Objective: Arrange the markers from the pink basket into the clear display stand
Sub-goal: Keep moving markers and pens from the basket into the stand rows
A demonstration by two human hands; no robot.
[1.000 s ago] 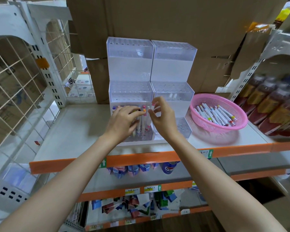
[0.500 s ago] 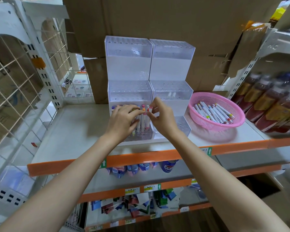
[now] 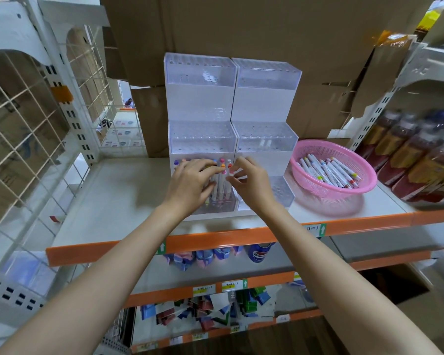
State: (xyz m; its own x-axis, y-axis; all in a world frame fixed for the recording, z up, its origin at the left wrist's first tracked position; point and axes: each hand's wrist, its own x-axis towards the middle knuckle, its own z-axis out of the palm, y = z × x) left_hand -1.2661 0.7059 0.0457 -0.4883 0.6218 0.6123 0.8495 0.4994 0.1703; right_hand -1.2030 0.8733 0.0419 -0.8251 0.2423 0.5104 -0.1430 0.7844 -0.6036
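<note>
Pink plastic mesh basket (image 3: 315,192), white colour-capped markers (image 3: 328,171) lying slantwise: right of right hand (image 3: 253,183), the nearer | left hand (image 3: 190,181) grips upright markers (image 3: 222,185) in clear tiered acrylic stand (image 3: 200,139) | right hand curled, grip: cannot tell

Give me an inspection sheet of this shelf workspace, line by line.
Surface: white shelf with an orange front edge.
Job's things: clear display stand, tiered, mid-shelf; standing markers in its lowest left tier; pink basket to its right, holding loose markers.
Clutter: small red scrap near the shelf's left edge.
Hands: left hand grips the standing markers near their tops; right hand has fingertips at a marker cap, pinch unclear.
Cables: nothing seen.
Surroundings: cardboard boxes behind, wire grid left, bottles right, stocked lower shelves below.
</note>
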